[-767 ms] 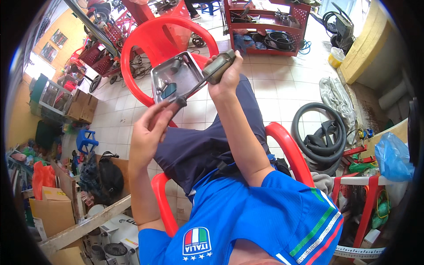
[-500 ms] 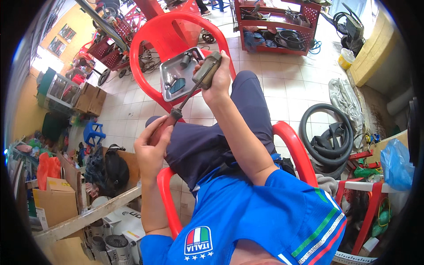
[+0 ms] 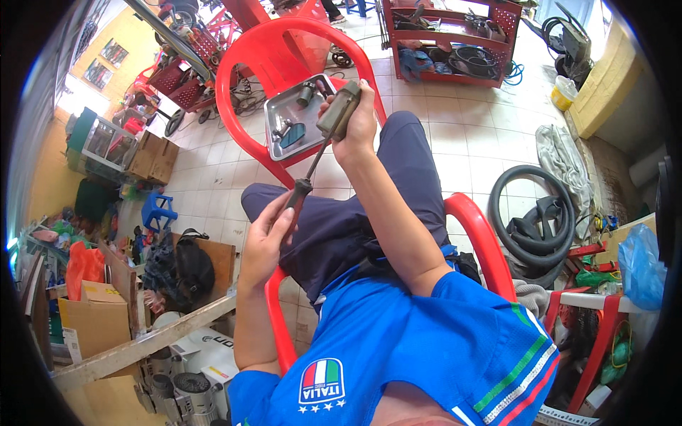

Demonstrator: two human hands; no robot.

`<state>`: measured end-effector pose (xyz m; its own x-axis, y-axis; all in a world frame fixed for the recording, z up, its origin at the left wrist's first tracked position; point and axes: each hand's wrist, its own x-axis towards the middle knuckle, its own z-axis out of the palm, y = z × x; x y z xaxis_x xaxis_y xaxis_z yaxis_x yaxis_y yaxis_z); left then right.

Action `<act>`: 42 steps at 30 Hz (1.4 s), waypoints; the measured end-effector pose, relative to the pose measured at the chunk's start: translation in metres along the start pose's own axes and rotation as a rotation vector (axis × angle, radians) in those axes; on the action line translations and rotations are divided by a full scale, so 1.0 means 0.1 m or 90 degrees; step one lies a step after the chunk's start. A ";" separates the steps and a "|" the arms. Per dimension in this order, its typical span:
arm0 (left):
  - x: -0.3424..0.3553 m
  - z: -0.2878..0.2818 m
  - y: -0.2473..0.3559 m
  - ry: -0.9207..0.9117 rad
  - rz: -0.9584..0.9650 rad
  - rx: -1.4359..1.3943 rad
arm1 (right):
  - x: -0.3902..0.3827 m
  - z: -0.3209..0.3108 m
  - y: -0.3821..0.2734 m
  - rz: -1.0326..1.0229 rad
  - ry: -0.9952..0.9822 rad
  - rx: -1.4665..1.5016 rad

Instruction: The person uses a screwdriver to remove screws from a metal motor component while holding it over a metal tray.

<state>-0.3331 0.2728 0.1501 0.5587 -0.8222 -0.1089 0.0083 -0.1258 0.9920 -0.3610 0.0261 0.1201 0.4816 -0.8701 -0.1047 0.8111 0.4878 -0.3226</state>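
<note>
My left hand [image 3: 264, 238] is closed round the dark red and black handle of a screwdriver [image 3: 299, 197]. Its thin shaft slants up and away, the far end meeting a worn olive-grey, box-shaped part [image 3: 339, 113]. That part is gripped in my right hand [image 3: 360, 128], fingers wrapped behind it; the exact spot where the tip touches is too small to make out. Just beyond, a shallow metal tray [image 3: 282, 106] rests on a red plastic chair [image 3: 234, 117]. The tray holds a dark cylindrical piece [image 3: 305, 95], a flat teal piece [image 3: 293, 135] and small metal bits.
A red tool cart [image 3: 455, 77] stands on the tiled floor at the far right. Black rubber tubes [image 3: 497, 206] lie beside my red armchair [image 3: 483, 245]. At left are a blue stool [image 3: 158, 211], cardboard boxes [image 3: 92, 323] and a black backpack [image 3: 193, 266].
The whole view has shifted slightly. My left hand and the screwdriver have moved a little up and to the right, and the handle has turned. Both hands keep their hold.
</note>
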 end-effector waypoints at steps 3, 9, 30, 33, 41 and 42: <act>0.07 -0.12 -0.10 -0.043 -0.042 -0.203 | -0.01 0.03 0.01 -0.002 0.006 0.001; 0.06 -0.08 -0.11 -0.159 -0.131 -0.551 | -0.07 0.07 0.04 0.009 0.002 -0.008; 0.01 -0.08 -0.05 0.084 0.036 -0.322 | -0.02 -0.01 0.09 0.055 -0.030 -0.006; 0.08 -0.06 -0.07 0.126 0.022 -0.455 | -0.02 -0.01 0.09 0.049 -0.028 -0.009; 0.12 -0.18 -0.25 0.199 0.157 -0.385 | -0.12 0.05 0.24 0.075 -0.031 -0.026; 0.12 -0.18 -0.23 0.198 0.166 -0.294 | -0.12 0.05 0.22 0.074 -0.025 -0.025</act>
<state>-0.3115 0.2763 0.1274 0.8056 -0.5848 0.0955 0.1583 0.3677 0.9164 -0.3475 0.0473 0.1187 0.5856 -0.8036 -0.1064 0.7353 0.5819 -0.3475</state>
